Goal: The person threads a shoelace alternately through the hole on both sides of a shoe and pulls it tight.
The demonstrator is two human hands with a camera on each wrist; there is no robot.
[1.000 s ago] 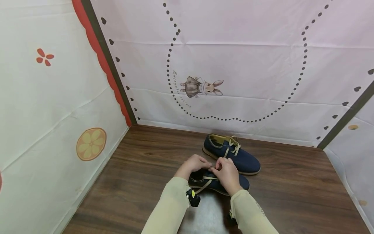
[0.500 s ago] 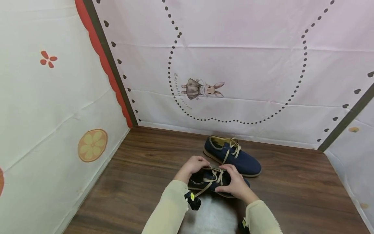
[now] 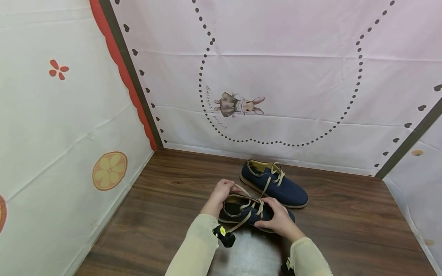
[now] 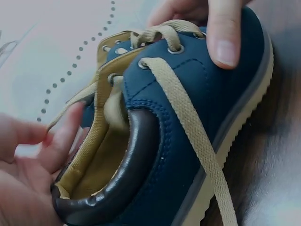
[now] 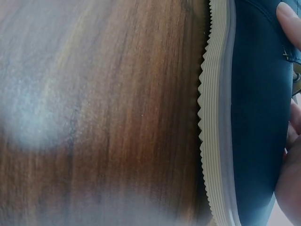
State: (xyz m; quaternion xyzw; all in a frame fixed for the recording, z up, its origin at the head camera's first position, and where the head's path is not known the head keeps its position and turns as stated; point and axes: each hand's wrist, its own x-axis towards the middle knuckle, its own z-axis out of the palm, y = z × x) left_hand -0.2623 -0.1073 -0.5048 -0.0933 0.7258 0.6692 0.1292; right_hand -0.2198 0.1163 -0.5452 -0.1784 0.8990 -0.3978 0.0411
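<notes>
A navy blue shoe (image 4: 193, 89) with beige laces stands on the wooden floor, its toe pointing right. My right hand (image 3: 279, 219) holds it across the front, thumb on the near side and fingers over the far side. Beside the heel opening, my left hand (image 3: 217, 198) pinches a beige shoelace (image 4: 77, 98) between thumb and finger and draws it out from the far row of eyelets. Another lace end (image 4: 181, 103) hangs down over the near side of the shoe. The serrated cream sole (image 5: 214, 108) shows in the right wrist view.
Just behind stands the matching navy shoe (image 3: 291, 190), laced and also pointing right. A white printed cloth (image 3: 297, 88) covers the wall at the back, and another printed cloth (image 3: 69, 126) hangs at the left. Dark wooden floor (image 3: 165, 184) lies around the shoes.
Both hands were together at the lacing; the right hand has moved down onto the shoe's front. The left hand has pulled the lace leftward, and the shoe has shifted slightly left.
</notes>
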